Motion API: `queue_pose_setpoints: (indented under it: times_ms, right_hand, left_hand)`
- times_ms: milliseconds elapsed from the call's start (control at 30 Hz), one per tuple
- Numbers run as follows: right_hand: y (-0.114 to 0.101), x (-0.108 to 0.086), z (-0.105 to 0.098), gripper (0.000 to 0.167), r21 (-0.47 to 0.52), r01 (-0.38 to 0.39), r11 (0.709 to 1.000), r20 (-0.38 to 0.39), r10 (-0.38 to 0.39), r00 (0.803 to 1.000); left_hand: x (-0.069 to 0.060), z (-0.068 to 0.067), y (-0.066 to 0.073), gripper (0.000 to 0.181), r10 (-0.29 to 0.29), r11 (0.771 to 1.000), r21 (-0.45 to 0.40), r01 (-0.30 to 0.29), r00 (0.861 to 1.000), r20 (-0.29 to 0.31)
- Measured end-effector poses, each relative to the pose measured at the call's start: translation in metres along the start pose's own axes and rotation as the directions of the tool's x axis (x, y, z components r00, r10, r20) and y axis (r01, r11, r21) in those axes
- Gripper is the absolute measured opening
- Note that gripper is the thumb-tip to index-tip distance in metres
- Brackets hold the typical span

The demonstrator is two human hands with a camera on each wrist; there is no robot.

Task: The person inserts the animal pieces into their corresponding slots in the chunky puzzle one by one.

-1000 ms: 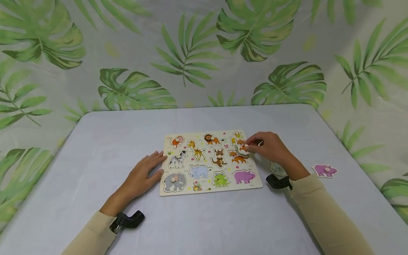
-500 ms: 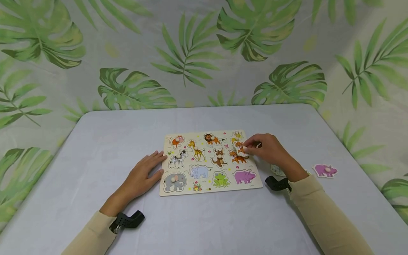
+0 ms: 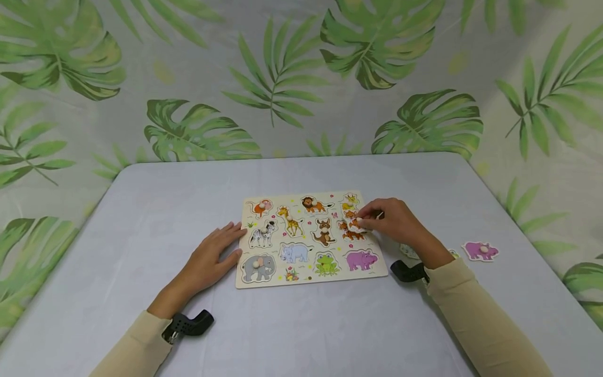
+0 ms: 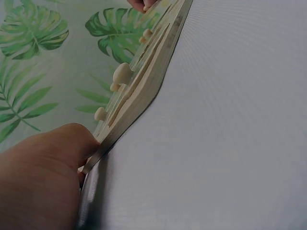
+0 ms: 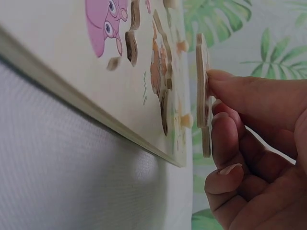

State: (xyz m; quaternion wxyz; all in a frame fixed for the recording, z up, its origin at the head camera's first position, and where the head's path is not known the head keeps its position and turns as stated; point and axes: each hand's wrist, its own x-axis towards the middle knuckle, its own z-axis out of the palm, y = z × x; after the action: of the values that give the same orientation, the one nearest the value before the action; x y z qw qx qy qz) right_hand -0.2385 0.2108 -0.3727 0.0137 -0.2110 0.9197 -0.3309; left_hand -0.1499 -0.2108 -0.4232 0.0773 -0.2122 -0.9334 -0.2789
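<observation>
A wooden knob puzzle board (image 3: 339,276) with animal pictures lies on the table. My right hand (image 3: 394,222) pinches a tiger puzzle piece (image 3: 355,225) between thumb and fingers, over the tiger picture at the board's right side. In the right wrist view the piece (image 5: 202,91) is seen edge-on, a gap apart from the board; the fingers hide its knob. Against the board's left edge rests my left hand (image 3: 207,261), fingers extended and thumb apart. In the left wrist view the thumb of the left hand (image 4: 45,167) touches the board's edge.
Right of the board lie a purple hippo piece (image 3: 481,251), a pale piece (image 3: 408,251) and a greenish piece (image 3: 454,253), the last two partly behind the right forearm. Knobbed pieces such as the elephant (image 3: 258,268) and lion (image 3: 314,206) sit in the board.
My right hand has shifted slightly left and toward me with the tiger piece, which now covers more of the tiger picture. The left hand and board stay put.
</observation>
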Motion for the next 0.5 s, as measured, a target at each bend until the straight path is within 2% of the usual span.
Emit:
queue_pose_setpoints:
  times_ms: [333, 500]
  right_hand:
    - [-0.0012, 0.0003, 0.0000, 0.014, 0.002, -0.008, 1.000, 0.017, 0.008, 1.000]
    - [-0.0012, 0.0003, 0.0012, 0.014, 0.016, -0.011, 1.000, 0.033, 0.011, 0.999]
  left_hand:
    - [0.0009, -0.0002, 0.0012, 0.049, -0.011, 1.000, 0.001, 0.011, 1.000, 0.005]
    - [0.0010, 0.0005, 0.0002, 0.048, 0.007, 1.000, 0.009, -0.007, 1.000, -0.008]
